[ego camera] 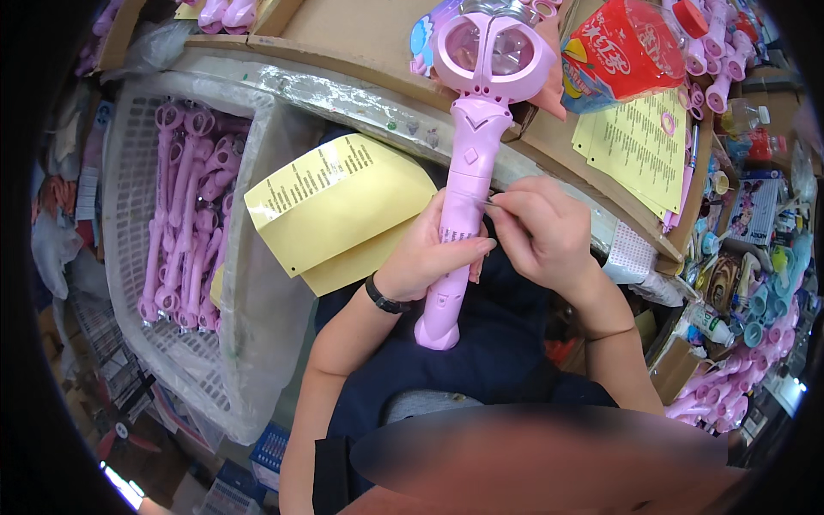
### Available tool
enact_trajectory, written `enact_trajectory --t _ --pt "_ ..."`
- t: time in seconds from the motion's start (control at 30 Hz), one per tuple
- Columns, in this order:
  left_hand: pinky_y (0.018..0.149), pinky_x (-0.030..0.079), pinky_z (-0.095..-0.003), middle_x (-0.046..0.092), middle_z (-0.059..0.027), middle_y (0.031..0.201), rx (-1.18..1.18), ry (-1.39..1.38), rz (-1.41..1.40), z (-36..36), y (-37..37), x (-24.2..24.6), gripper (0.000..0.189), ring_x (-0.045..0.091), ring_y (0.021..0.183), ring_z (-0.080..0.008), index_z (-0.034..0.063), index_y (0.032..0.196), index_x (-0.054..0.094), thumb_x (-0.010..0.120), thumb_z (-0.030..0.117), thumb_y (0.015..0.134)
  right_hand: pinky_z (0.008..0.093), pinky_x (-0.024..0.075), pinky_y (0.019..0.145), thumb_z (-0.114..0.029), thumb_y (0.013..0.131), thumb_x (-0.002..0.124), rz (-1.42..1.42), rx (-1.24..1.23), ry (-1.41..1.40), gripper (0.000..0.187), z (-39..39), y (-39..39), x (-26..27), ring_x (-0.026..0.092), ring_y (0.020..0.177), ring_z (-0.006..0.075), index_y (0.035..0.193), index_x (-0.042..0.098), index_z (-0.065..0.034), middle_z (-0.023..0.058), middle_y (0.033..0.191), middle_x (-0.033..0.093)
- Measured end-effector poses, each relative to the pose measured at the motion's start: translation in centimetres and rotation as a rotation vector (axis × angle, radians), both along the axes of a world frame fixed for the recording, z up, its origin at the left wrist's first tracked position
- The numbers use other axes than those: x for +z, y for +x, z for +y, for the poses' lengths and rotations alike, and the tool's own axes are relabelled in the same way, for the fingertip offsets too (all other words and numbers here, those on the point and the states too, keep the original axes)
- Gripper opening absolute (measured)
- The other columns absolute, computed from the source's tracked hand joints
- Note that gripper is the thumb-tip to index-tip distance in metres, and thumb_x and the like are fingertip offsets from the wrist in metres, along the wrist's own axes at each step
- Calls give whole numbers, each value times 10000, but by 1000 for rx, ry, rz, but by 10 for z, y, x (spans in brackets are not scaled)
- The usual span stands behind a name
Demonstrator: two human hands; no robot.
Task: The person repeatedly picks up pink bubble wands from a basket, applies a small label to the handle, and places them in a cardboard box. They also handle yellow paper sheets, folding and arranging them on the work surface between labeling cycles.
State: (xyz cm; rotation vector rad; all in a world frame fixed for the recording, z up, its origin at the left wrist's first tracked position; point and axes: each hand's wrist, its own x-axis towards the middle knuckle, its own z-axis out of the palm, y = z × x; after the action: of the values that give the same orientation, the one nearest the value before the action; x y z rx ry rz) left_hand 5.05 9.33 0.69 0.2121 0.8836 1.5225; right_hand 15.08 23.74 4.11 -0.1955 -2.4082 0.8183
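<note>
A pink plastic toy wand (475, 151) stands nearly upright in the view, its clear-windowed round head at the top and its flared base over my lap. My left hand (418, 257), with a dark wristband, is wrapped around the lower handle, the thumb lying across printed writing. At the handle's right edge, my right hand (547, 225) pinches a small, thin, dark item (488, 202) between thumb and fingertips. Its tip is at the handle; what it is I cannot tell. Left of the wand, yellow printed sheets (341, 212) lie over my lap.
At left stands a white plastic crate (248, 103) of pink wands (183, 212). The cardboard-lined bench (360, 38) carries a red-labelled drink bottle (621, 55), more yellow sheets (637, 148) and a pen (694, 147). Pink and teal parts (766, 315) crowd the right.
</note>
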Motion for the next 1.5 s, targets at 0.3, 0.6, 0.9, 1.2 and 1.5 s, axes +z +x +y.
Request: enact_trajectory --t 0.3,0.6,0.9,1.2,1.5 --pt "530 500 -256 543 -56 809 -14 -62 43 1 0 3 490 579 596 -118 50 1185 353 674 54 815 315 461 485 -56 693 713 -63 -36 52 123 5 1 1 597 581 224 770 617 -59 61 723 595" --pt "528 499 -257 546 -60 797 -6 -49 23 2 0 3 504 578 591 -124 48 1202 347 672 52 817 330 460 493 -56 698 703 -58 -87 1 112 9 3 0 590 581 241 752 605 -56 69 704 593" --pt "517 498 -265 546 -63 787 -4 -54 16 2 0 4 511 577 581 -132 49 1205 341 671 55 815 326 458 484 -38 678 707 -86 -11 42 119 10 3 0 585 570 236 743 611 -64 64 693 591" --pt "514 499 -268 546 -65 781 -7 -44 -6 2 -2 3 517 579 576 -136 51 1205 344 675 53 808 328 436 457 -50 692 699 -47 -128 15 114 15 2 2 563 538 234 735 595 -70 62 675 571" --pt "513 497 -270 547 -63 763 5 -32 -32 3 -2 4 511 578 570 -139 54 1204 355 675 45 805 330 440 463 -34 706 707 -64 68 82 125 13 0 0 564 537 234 721 586 -60 62 661 563"
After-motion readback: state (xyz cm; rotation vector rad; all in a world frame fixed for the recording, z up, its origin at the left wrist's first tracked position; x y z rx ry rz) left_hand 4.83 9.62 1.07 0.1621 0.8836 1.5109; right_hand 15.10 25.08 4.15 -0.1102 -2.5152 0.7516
